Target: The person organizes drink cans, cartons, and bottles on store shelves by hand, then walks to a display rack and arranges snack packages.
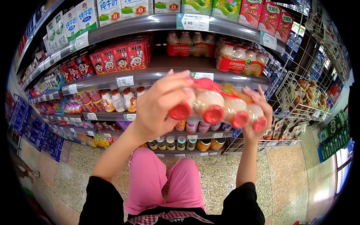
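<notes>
Both hands hold a shrink-wrapped pack of small drink bottles [213,104] in front of the shelves. Its red caps face me, and a red band runs along the far side. My left hand [159,103] is closed around the left end, while my right hand [259,112] grips the right end. Behind it, on the middle shelf, stand similar packs: one at the back [191,47] and another at the right [240,62]. Bare shelf surface [183,63] shows between the red drink boxes and the right-hand packs.
Red drink boxes [122,56] stand at the left of that shelf. Milk cartons [108,11] line the shelf above. Lower shelves hold bottles [118,100] and jars [204,144]. A wire rack [300,95] with bagged goods stands at the right, close to my right hand.
</notes>
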Motion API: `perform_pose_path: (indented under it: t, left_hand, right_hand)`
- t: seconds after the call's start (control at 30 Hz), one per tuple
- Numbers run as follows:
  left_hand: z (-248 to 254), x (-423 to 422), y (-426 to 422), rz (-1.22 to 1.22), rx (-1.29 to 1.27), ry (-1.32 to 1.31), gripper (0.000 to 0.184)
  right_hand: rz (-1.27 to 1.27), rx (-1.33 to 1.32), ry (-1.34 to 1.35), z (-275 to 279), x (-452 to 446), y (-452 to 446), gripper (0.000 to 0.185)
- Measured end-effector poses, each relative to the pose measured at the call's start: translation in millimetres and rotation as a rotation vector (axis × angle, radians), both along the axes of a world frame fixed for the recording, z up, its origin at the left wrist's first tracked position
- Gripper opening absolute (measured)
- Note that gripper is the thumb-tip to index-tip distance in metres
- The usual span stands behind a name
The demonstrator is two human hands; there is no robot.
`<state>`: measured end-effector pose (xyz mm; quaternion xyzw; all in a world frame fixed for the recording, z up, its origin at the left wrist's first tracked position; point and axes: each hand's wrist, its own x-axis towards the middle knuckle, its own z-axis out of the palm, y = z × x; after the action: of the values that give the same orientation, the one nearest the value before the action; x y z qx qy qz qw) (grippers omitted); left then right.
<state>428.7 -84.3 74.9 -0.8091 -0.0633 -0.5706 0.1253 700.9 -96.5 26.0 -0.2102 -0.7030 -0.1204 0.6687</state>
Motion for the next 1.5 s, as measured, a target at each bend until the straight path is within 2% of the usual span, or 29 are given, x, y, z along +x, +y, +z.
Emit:
perform_pose_path:
  t: [0.13,0.27,0.33,0.4,0.47,0.5,0.6,0.73,0.87,0.97,1.17,1.33,1.5]
  left_hand:
    - [15.2,9.2,6.4,0.018,0.044,0.183,0.038]
    - [27.1,4.2,49.8,0.155,0.049,0.232,0.052]
    - [24.5,11.1,77.4,0.374,-0.289,0.125,0.053]
    - [6.6,14.6,137.1,0.479,-0.425,-0.098,0.054]
    - [-1.2,9.0,196.5,0.367,-0.875,-0.243,0.073]
    - [-1.6,13.3,209.5,0.459,-0.929,-0.303,0.073]
    - [16.5,6.4,217.5,0.286,-1.178,-0.239,0.08]
    - [29.4,7.6,199.5,0.033,-1.275,-0.268,0.089]
    - [14.9,-0.9,238.4,0.072,-1.26,-0.327,0.084]
    - [19.9,3.4,224.0,0.071,-1.307,-0.336,0.072]
    - [11.5,4.8,217.8,0.14,-1.154,-0.306,0.058]
    - [25.8,-7.1,171.9,0.135,-1.203,-0.226,0.055]
    - [32.3,-23.9,166.5,0.04,-1.351,-0.155,0.058]
  right_hand:
    - [-0.218,0.043,0.124,-33.8,11.6,-40.7,0.05]
    - [-0.271,0.042,0.317,-64.9,19.7,-74.9,0.055]
    - [-0.419,0.005,0.342,-79.1,32.2,-90.7,0.058]
    - [-0.514,-0.01,0.38,-88.2,38.5,-103.4,0.058]
    - [-0.556,-0.005,0.428,-94.6,41.5,-113.6,0.056]
    - [-0.575,0.007,0.397,-98.1,45.8,-118.7,0.053]
    - [-0.58,-0.015,0.441,-107.4,50.0,-135.0,0.051]
    - [-0.548,-0.039,0.46,-110.7,47.2,-144.4,0.048]
    - [-0.461,-0.052,0.487,-108.8,40.4,-145.4,0.048]
    - [-0.447,-0.078,0.516,-109.7,35.1,-144.2,0.047]
    - [-0.427,-0.119,0.544,-110.4,28.0,-138.6,0.045]
    - [-0.374,-0.141,0.548,-111.5,25.7,-133.7,0.051]
    - [-0.319,-0.205,0.591,-109.5,18.1,-123.8,0.054]
